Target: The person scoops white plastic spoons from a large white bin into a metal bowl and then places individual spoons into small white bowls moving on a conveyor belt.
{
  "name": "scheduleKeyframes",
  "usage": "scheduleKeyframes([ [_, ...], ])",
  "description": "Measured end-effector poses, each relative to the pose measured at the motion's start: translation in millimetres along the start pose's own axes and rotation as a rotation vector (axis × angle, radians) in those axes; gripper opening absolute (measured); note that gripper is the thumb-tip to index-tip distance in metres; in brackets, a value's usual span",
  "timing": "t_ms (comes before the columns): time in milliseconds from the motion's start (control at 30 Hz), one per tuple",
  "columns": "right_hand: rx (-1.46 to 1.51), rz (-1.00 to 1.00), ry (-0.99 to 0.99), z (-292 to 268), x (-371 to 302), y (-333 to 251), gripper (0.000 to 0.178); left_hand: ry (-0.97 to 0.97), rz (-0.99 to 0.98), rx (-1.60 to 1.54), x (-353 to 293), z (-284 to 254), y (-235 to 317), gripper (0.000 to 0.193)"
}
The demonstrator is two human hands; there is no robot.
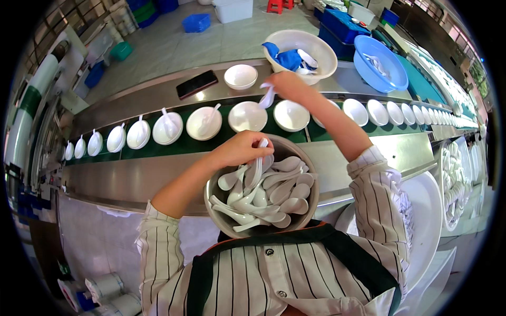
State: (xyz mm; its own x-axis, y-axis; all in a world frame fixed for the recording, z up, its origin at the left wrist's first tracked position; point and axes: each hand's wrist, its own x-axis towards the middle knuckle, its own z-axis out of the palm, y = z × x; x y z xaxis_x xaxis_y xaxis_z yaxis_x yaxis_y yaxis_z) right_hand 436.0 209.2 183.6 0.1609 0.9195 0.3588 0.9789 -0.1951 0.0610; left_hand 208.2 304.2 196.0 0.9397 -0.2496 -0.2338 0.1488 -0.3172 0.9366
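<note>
1. While a green conveyor belt [158,149] is carrying glossy white round bowls [167,129], several are already holding a spoon.
2. Left hand [240,150] is grasping a smooth white ceramic spoon [258,158] over a round metal basin [262,185] heaped with spoons, close to the person's chest.
3. Right hand [282,84] is pinching another white spoon [268,97] above an empty bowl [247,116] on the belt.

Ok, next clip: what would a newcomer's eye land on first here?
Probably the metal bowl heaped with white spoons, held close against the person's chest, with the left hand gripping one spoon at its rim. Behind it, a long row of white bowls curves along the green belt, and the right hand holds a spoon over them.
</note>
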Motion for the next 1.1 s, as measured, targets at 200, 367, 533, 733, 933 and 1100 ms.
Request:
scheduleKeyframes([
  [200,0.039,0.032,-0.047,8,37,-50,0.028,0.009,-0.036,-0.103,-3,-4,0,0.02],
  [367,-0.087,-0.046,-0.181,-11,50,-26,0.017,0.321,0.114,-0.295,-15,-48,-7,0.021],
  [533,0.075,0.071,-0.173,24,29,-26,0.021,0.508,0.188,-0.509,-5,-78,-28,0.023],
  [733,0.264,0.55,0.002,47,-40,-15,0.03,0.445,0.205,-0.494,18,-77,-30,0.021],
  [933,1.144,0.52,0.069,9,-42,-33,0.046,0.357,0.231,-0.426,67,-69,-14,0.025],
  [1100,1.218,0.512,0.016,-2,-40,-44,0.031,0.457,0.283,-0.453,88,-53,0,0.051],
])
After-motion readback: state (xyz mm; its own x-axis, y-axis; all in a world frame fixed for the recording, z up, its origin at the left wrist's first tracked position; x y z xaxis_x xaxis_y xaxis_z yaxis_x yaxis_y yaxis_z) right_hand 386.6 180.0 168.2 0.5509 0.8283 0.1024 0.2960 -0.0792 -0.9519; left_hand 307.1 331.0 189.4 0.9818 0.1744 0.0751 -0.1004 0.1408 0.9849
